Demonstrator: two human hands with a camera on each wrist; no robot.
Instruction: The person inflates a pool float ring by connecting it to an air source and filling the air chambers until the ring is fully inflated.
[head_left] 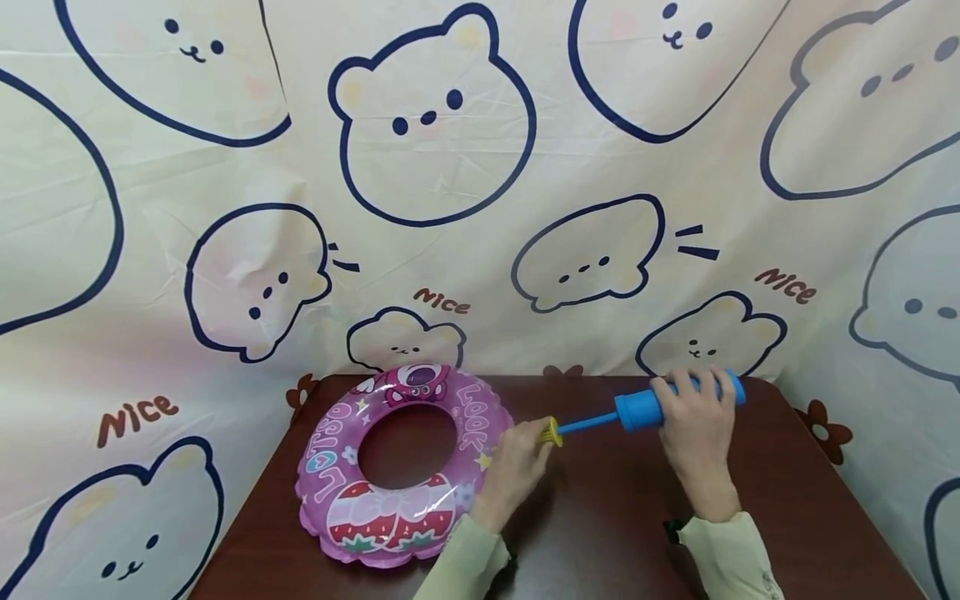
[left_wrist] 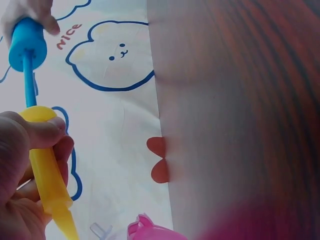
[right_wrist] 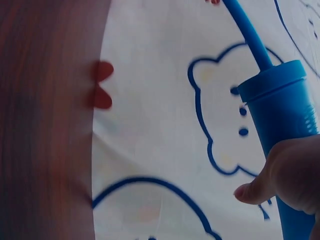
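Observation:
A hand air pump is stretched between my two hands, its blue rod (head_left: 588, 423) drawn out between them. My right hand (head_left: 699, 429) grips the blue barrel (head_left: 640, 410); in the right wrist view the thumb lies against that barrel (right_wrist: 282, 112). My left hand (head_left: 516, 468) holds the yellow nozzle end (left_wrist: 47, 172), thumb and fingers wrapped about it, tapered tip pointing down in the left wrist view. Left of that hand stands a pink inflatable swim ring (head_left: 330, 454), puffed up and tilted. A clear valve (left_wrist: 101, 231) shows beside the nozzle tip, apart from it.
Beneath everything is a dark brown wooden table (head_left: 600, 533). A cream cloth (head_left: 480, 275) with bear drawings hangs behind the table's far edge and along both sides.

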